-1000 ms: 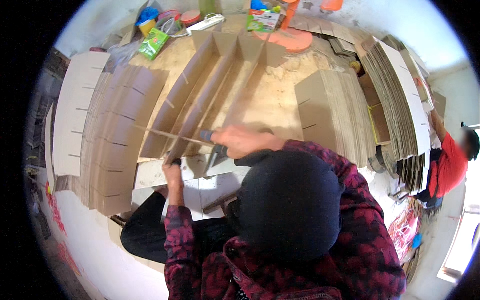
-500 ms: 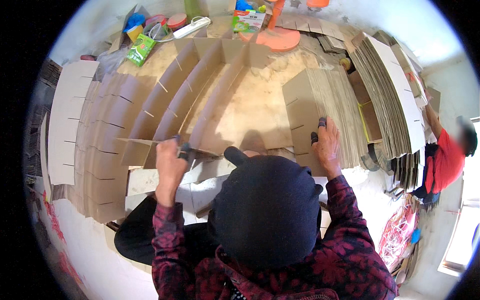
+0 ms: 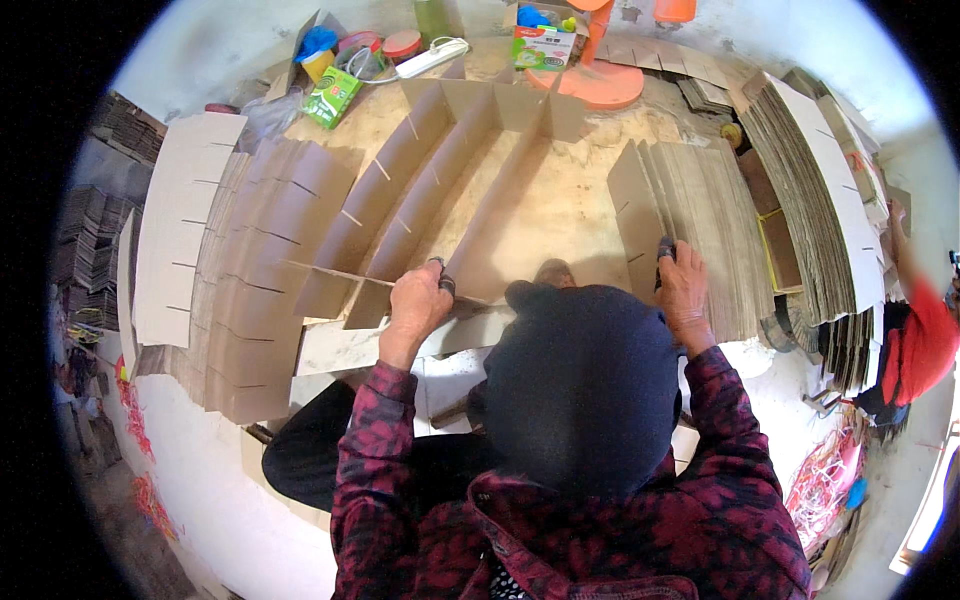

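Slotted cardboard strips (image 3: 480,215) stand on edge in long rows on the board, joined by cross strips at the far end and a cross strip (image 3: 345,275) at the near end. My left hand (image 3: 415,305), dark covers on some fingertips, is closed at that near cross strip, where it meets a long strip. My right hand (image 3: 684,295), also with dark fingertip covers, grips the left-hand edge of a stack of cardboard strips (image 3: 715,225). A front cardboard strip (image 3: 630,205) leans slightly apart from this stack; its lower part is partly hidden behind the hand and the dark head covering.
Another stack of slotted cardboard (image 3: 280,240) stands at left, a tall stack (image 3: 810,190) at right. Behind are a green box (image 3: 333,97), a power strip (image 3: 432,58) and an orange stand base (image 3: 590,85). A person in red (image 3: 920,340) is at far right.
The whole view has shifted. My left hand has moved right along the near cross strip. At my right hand, the front cardboard strip has come away from its stack at the top.
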`<state>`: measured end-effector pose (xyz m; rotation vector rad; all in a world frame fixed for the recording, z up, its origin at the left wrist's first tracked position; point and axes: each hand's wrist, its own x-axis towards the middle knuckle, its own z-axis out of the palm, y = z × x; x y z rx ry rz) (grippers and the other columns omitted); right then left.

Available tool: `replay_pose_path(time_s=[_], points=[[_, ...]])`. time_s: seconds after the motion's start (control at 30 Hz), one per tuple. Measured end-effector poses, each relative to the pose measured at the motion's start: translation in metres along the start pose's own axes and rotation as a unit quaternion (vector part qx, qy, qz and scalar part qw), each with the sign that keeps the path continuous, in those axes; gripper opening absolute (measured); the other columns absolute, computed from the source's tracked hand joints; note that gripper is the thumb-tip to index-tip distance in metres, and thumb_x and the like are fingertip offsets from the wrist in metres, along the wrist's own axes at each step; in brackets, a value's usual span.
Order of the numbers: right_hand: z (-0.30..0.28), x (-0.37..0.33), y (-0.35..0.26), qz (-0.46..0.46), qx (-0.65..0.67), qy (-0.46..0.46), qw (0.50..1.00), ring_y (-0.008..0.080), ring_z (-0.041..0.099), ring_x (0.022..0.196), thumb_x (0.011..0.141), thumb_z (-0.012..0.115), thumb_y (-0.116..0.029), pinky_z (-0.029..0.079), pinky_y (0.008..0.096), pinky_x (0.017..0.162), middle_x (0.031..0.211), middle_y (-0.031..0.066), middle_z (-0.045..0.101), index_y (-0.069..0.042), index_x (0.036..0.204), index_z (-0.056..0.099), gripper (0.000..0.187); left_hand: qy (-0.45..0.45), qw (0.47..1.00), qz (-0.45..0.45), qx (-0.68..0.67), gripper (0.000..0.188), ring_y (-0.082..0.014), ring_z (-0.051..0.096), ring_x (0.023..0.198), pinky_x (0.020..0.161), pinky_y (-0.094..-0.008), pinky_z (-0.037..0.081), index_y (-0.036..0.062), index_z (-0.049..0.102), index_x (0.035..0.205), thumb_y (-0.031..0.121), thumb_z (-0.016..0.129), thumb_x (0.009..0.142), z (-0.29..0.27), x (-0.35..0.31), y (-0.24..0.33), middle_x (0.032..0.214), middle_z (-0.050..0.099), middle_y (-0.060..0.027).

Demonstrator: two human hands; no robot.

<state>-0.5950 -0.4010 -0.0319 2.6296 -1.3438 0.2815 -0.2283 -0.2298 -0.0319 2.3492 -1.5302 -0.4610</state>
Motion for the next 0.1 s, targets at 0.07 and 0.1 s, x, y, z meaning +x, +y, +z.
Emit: replay_pose_path(time_s=[0.07, 0.1], points=[[-0.0033, -0.0003, -0.0015, -0.004, -0.004, -0.021, 1.000, 0.0330, 0.049, 0.104, 0.074, 0.061, -0.007, 0.039, 0.0443, 0.086, 0.118, 0.0152, 0.051, -0.004, 0.105, 0.060, 0.031, 0.006, 1.000, -0.002, 0.014, 0.016, -0.0422, 0.062, 0.083, 0.075, -0.0527, 0.047, 0.0013, 0.058, 0.085, 0.016, 0.055, 0.079, -0.0005, -0.0065, -0.0022, 0.083, 0.063, -0.0254], [-0.0051, -0.0012, -0.0017, -0.008, -0.011, -0.028, 1.000, 0.0328, 0.049, 0.104, 0.074, 0.061, -0.007, 0.039, 0.0438, 0.086, 0.120, 0.0152, 0.050, -0.004, 0.107, 0.060, 0.032, 0.006, 1.000, -0.010, 0.026, 0.017, -0.0418, 0.062, 0.083, 0.076, -0.0525, 0.047, 0.0014, 0.059, 0.085, 0.017, 0.056, 0.078, -0.0015, -0.0118, -0.0020, 0.083, 0.063, -0.0254]])
